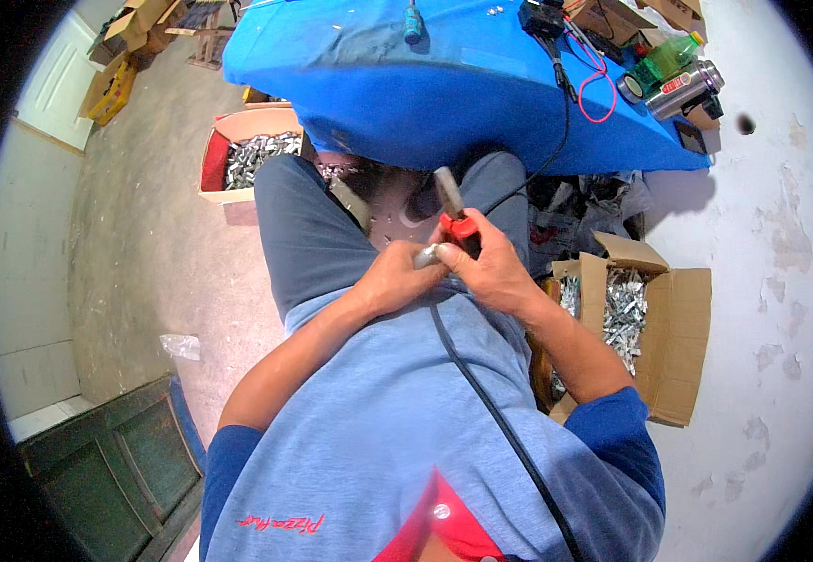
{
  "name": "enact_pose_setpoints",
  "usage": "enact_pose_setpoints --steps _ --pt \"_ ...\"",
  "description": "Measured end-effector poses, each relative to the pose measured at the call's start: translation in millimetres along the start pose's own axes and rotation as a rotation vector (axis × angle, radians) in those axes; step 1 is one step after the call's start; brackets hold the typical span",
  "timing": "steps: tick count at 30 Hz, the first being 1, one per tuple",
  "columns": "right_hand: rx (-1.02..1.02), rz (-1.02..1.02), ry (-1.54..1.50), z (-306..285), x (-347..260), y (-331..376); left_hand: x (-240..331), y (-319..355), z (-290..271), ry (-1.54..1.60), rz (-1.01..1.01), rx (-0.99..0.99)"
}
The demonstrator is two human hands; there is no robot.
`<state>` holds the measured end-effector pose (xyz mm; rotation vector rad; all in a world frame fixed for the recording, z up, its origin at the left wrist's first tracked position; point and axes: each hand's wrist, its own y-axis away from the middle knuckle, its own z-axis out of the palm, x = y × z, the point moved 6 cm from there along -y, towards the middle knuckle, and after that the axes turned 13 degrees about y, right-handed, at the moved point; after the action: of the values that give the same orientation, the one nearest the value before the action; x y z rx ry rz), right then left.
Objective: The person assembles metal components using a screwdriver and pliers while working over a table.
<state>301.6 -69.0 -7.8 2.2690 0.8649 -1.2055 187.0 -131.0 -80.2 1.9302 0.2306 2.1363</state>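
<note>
My hands meet above my lap. My left hand (395,279) has its fingers closed around a small silvery metal piece (427,256), whose end sticks out between thumb and fingers. In my right hand (498,272) is a red-handled tool (460,228) with a flat grey end pointing up and away from me. My right thumb touches or lies very close to the metal piece. Fingers cover most of the tool's handle, so its exact kind cannot be made out.
A blue-covered table (378,103) stands ahead, bearing a screwdriver (413,26), a green bottle (673,58) and a steel flask (685,89). Boxes of metal parts sit at left (261,159) and right (626,318). A black cable (490,403) crosses my shirt beside the hands.
</note>
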Motion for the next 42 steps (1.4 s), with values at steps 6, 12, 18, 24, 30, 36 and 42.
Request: enact_pose_setpoints --steps 6,12,18,24,30,36,42 --pt "-0.011 0.163 0.142 -11 31 17 5 7 -13 0.042 0.034 0.18" --pt "-0.168 0.085 0.462 -3 31 34 8 7 -22 0.046 0.137 0.267" --pt "-0.12 -0.035 0.58 7 16 37 14 13 -22 -0.058 0.148 0.374" --pt "-0.089 -0.025 0.66 6 17 37 17 12 -22 -0.246 0.162 0.426" --pt "-0.159 0.009 0.65 5 17 35 23 14 -19 -0.204 0.235 0.432" --pt "-0.203 0.009 0.581 8 16 34 22 13 -21 -0.259 0.222 0.453" --pt "-0.175 -0.047 0.563 10 19 32 19 12 -22 -0.281 0.236 0.439"
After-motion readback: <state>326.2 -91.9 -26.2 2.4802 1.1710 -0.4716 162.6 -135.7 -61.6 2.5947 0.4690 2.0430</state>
